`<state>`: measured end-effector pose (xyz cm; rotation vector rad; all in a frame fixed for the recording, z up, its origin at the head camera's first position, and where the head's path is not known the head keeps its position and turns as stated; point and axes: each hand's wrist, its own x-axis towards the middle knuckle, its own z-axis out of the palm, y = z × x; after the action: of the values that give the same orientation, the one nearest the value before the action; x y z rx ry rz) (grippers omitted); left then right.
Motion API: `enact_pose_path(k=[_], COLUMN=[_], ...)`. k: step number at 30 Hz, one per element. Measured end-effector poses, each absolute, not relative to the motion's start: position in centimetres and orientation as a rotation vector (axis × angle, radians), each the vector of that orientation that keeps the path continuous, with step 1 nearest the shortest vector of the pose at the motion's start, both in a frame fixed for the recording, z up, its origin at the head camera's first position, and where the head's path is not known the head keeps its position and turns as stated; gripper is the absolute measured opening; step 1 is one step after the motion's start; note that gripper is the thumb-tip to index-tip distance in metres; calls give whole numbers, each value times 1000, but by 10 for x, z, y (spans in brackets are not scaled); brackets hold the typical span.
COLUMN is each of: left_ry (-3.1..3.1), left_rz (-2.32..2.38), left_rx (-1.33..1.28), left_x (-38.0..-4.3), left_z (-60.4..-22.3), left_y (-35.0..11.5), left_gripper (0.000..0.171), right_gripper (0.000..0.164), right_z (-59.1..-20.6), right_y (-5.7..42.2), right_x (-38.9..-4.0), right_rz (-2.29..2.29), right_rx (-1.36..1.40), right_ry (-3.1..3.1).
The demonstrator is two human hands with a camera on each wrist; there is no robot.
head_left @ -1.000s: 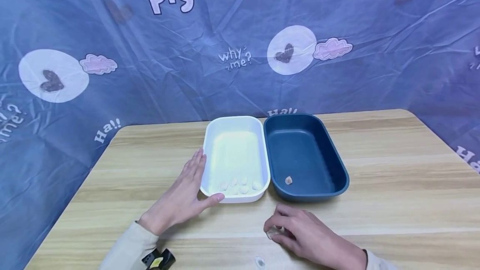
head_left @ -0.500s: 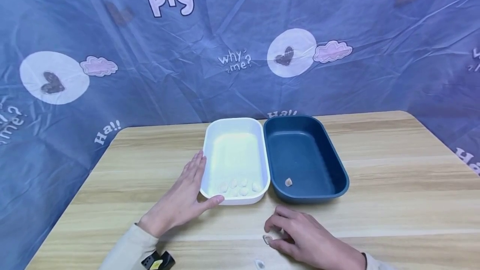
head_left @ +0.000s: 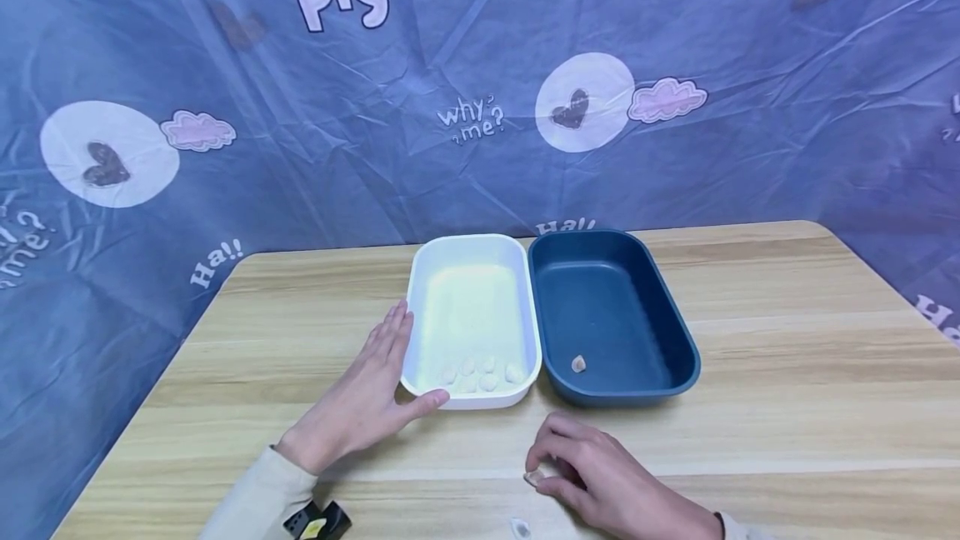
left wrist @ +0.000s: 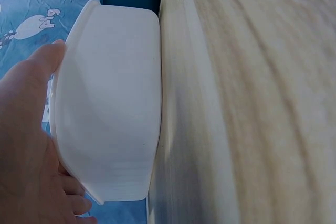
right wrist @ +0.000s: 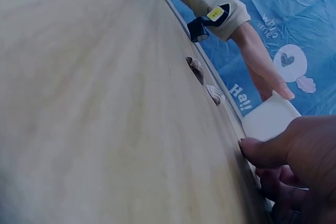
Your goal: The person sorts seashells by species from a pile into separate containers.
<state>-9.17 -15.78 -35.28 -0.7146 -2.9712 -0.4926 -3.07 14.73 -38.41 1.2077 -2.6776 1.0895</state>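
My left hand [head_left: 363, 394] rests against the left side of a white tray [head_left: 474, 399], its fingers fairly straight and its thumb at the front rim. Several pale seashells [head_left: 487, 382] lie at the near end inside that tray. Just in front of a dark blue tray [head_left: 622, 397], my right hand [head_left: 596, 473] pinches a small seashell [head_left: 533, 478] between thumb and index finger, low over the table. Only an edge of it shows in the right wrist view, where the thumb hides the rest. One brownish seashell [head_left: 578, 364] sits in the blue tray.
Another seashell [head_left: 521, 528] lies on the wooden table [head_left: 787, 357] at the bottom of the head view. In the right wrist view a ridged seashell [right wrist: 215, 95] and a darker seashell [right wrist: 195, 69] lie on the tabletop. A blue printed cloth [head_left: 375, 148] hangs behind the table.
The right fingers loosened around the seashell half a second ago, and now they pinch it again, slightly further left than at first. The left hand and both trays have stayed put.
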Motion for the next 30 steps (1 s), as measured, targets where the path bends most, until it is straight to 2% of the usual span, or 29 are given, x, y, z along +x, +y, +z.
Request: enact_pose_path(k=[6, 15, 24, 30], left_ry=[-2964, -2957, -2971, -2972], left_rz=[-494, -492, -503, -494], left_rx=[-715, -719, -699, -698], left_x=[-90, -89, -90, -91], left_z=[-355, -359, -358, -358], left_y=[-157, -156, -155, -153], left_gripper=[108, 108, 109, 108], right_gripper=[18, 12, 14, 10], right_z=[-388, -390, -389, -382], right_y=[148, 149, 152, 156], right_x=[-29, -27, -31, -34], right_rz=[1085, 1122, 1082, 1092], right_rx=[1208, 1182, 1267, 1335], right_ry=[-2667, -2691, -2684, -2694])
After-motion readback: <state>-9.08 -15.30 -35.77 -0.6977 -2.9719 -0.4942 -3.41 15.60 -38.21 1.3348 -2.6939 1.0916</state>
